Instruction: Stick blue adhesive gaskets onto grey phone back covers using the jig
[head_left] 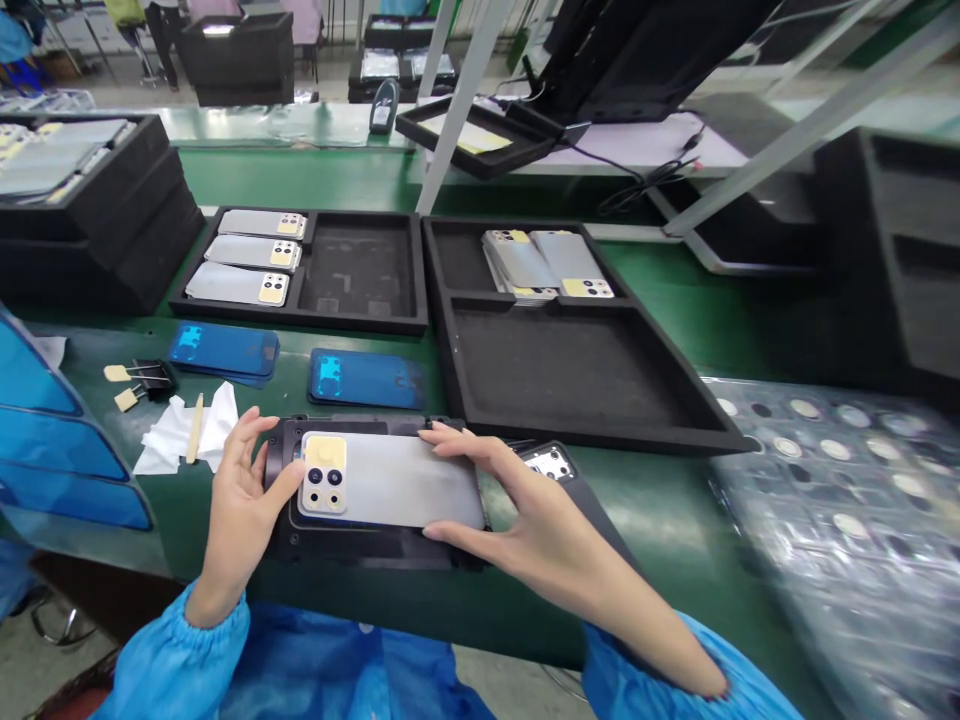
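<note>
A silver phone back cover lies flat on a black fixture, its yellow-filmed camera block toward the left. My left hand is at that end, thumb against the cover's left edge and fingers curled by the fixture's far left corner. From the right, my right hand spans the cover's other end, with the thumb on the near edge and the fingers on the far edge. Partly hidden behind that hand is a dark phone part with a silver camera plate.
Blue film sheets, white tissue with a small stick, and a black binder clip lie beyond the fixture. Black trays hold more covers. Clear plastic trays sit at right, stacked black trays at left.
</note>
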